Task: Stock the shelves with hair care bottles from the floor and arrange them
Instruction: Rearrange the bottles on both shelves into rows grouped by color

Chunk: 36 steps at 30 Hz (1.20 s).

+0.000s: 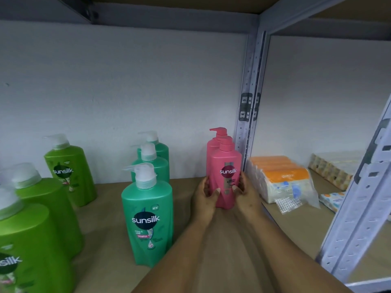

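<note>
A pink pump bottle [227, 163] stands upright on the brown shelf board [190, 229], near the right post. My left hand [204, 197] grips its left side and my right hand [246, 192] grips its right side, thumbs on the front. A second pink bottle [213, 142] stands right behind it, mostly hidden. To the left runs a row of three teal-green pump bottles; the front one [148, 220] is nearest me. Further left stand three lime-green bottles, with the back one [68, 172] by the wall.
A grey perforated steel post [247, 102] divides this bay from the right one. In the right bay lie packs of tissues with orange tops [283, 178] and patterned packs [330, 168]. Another post [359, 208] crosses the front right. An upper shelf hangs overhead.
</note>
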Available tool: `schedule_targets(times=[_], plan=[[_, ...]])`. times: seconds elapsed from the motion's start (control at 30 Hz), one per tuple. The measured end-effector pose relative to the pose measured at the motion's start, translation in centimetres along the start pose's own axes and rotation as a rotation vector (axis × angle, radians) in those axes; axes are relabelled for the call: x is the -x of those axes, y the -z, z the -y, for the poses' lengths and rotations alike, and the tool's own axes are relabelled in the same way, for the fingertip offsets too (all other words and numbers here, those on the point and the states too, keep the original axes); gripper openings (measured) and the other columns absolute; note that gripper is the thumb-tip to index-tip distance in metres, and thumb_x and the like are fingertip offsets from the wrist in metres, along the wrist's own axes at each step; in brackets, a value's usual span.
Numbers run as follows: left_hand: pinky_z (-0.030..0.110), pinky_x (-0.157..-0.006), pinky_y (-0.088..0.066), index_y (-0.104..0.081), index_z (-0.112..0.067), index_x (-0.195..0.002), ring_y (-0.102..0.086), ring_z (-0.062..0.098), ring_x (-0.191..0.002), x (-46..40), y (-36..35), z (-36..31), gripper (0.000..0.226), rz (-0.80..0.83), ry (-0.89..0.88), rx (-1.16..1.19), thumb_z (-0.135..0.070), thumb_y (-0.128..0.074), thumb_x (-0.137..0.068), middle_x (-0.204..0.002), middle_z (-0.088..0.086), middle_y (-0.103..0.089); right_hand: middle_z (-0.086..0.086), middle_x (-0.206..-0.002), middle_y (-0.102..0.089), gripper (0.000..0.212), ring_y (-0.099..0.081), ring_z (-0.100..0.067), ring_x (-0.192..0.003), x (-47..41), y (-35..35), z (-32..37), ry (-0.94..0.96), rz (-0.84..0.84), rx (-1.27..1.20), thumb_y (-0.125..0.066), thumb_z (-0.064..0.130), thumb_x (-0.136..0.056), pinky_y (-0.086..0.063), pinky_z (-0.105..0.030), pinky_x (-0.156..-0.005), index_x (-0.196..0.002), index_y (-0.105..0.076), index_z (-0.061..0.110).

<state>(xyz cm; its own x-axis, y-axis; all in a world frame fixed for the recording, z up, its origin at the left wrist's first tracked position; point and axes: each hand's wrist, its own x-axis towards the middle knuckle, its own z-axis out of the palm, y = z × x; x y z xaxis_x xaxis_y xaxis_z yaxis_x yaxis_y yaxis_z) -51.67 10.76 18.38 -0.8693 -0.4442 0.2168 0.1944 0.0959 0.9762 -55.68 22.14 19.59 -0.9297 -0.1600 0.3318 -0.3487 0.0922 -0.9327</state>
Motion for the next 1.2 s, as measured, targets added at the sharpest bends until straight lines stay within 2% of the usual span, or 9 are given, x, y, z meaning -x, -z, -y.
schedule_targets(times=[0.07, 0.2, 0.4, 0.53, 0.67, 0.8, 1.0, 1.1, 1.2], plan=[[0.025, -0.089, -0.052, -0.048, -0.013, -0.137, -0.059, 0.018, -0.112, -0.1, -0.1, 0.0, 0.049, -0.001, 0.005, -0.012, -0.014, -0.063, -0.09, -0.126, 0.006, -0.061, 0.014, -0.109, -0.061, 0.043, -0.057, 0.0, -0.098, -0.1, 0.0, 0.0, 0.0, 0.005, 0.013, -0.049, 0.002, -0.093, -0.045, -0.012, -0.071, -0.124, -0.048, 0.031], [0.022, -0.086, -0.052, -0.049, -0.013, -0.136, -0.06, 0.019, -0.112, -0.3, -0.1, 0.1, 0.048, -0.012, 0.007, -0.023, -0.013, -0.063, -0.09, -0.124, 0.006, -0.062, 0.008, -0.116, -0.062, 0.045, -0.059, -0.009, -0.105, -0.3, -0.2, -0.3, 0.001, -0.006, 0.049, -0.047, 0.0, -0.093, -0.047, -0.017, -0.079, -0.13, -0.049, 0.025], [0.017, -0.084, -0.051, -0.049, -0.012, -0.136, -0.059, 0.017, -0.111, -0.2, -0.1, -0.1, 0.048, -0.004, 0.015, -0.023, -0.011, -0.062, -0.09, -0.125, 0.006, -0.062, 0.011, -0.111, -0.059, 0.047, -0.055, 0.002, -0.096, -0.2, -0.1, 0.2, -0.01, 0.018, 0.072, -0.046, -0.001, -0.093, -0.042, -0.011, -0.074, -0.129, -0.046, 0.029], [0.028, -0.095, -0.051, -0.048, -0.012, -0.137, -0.059, 0.02, -0.115, 0.2, -0.1, -0.5, 0.047, 0.019, 0.019, -0.033, -0.009, -0.059, -0.091, -0.127, 0.006, -0.061, 0.01, -0.115, -0.062, 0.045, -0.058, -0.007, -0.105, 0.0, 0.0, 0.1, -0.022, -0.009, 0.071, -0.05, 0.003, -0.093, -0.049, -0.024, -0.086, -0.129, -0.049, 0.03], [0.029, -0.098, -0.048, -0.049, -0.015, -0.136, -0.058, 0.016, -0.117, 1.3, 0.2, -1.4, 0.045, 0.047, -0.002, -0.082, -0.008, -0.056, -0.093, -0.127, 0.001, -0.062, 0.015, -0.107, -0.064, 0.033, -0.062, -0.012, -0.105, 1.2, 0.3, 1.0, 0.021, 0.003, 0.135, -0.052, 0.007, -0.092, -0.051, -0.035, -0.092, -0.116, -0.055, 0.029], [0.026, -0.098, -0.045, -0.049, -0.013, -0.132, -0.057, 0.013, -0.117, 2.3, 0.5, -3.0, 0.04, 0.034, -0.033, -0.1, -0.007, -0.055, -0.093, -0.124, -0.002, -0.062, 0.01, -0.11, -0.06, 0.033, -0.056, -0.01, -0.102, 1.7, 1.1, 4.8, 0.219, -0.095, 0.273, -0.052, 0.001, -0.09, -0.037, -0.006, -0.087, -0.118, -0.058, 0.016], [0.022, -0.087, -0.043, -0.034, -0.015, -0.143, -0.051, 0.013, -0.112, 2.0, 0.3, -7.0, 0.058, -0.051, -0.053, -0.14, -0.021, -0.061, -0.092, -0.127, -0.002, -0.048, -0.002, -0.148, -0.039, 0.047, -0.035, -0.017, -0.137, -1.2, 1.5, 12.1, 0.263, -0.037, 0.391, -0.05, 0.022, -0.098, -0.026, -0.025, -0.11, -0.143, -0.039, 0.014], [0.021, -0.086, -0.042, -0.036, -0.018, -0.142, -0.046, 0.005, -0.106, 1.3, -0.1, -8.1, 0.058, -0.036, -0.113, -0.137, -0.022, -0.063, -0.091, -0.12, -0.01, -0.044, -0.002, -0.147, -0.041, 0.044, -0.038, -0.018, -0.135, -3.3, 1.2, 14.0, 0.246, 0.079, 0.472, -0.048, 0.019, -0.099, -0.025, -0.017, -0.1, -0.143, -0.04, 0.016], [0.025, -0.088, -0.048, -0.041, -0.021, -0.138, -0.052, 0.01, -0.107, -0.1, -0.3, -8.4, 0.053, -0.042, -0.171, -0.148, -0.021, -0.063, -0.09, -0.121, -0.007, -0.051, -0.004, -0.141, -0.049, 0.04, -0.048, -0.018, -0.125, -5.0, 0.8, 14.3, 0.227, 0.179, 0.551, -0.048, 0.017, -0.099, -0.031, -0.016, -0.092, -0.139, -0.047, 0.017]])
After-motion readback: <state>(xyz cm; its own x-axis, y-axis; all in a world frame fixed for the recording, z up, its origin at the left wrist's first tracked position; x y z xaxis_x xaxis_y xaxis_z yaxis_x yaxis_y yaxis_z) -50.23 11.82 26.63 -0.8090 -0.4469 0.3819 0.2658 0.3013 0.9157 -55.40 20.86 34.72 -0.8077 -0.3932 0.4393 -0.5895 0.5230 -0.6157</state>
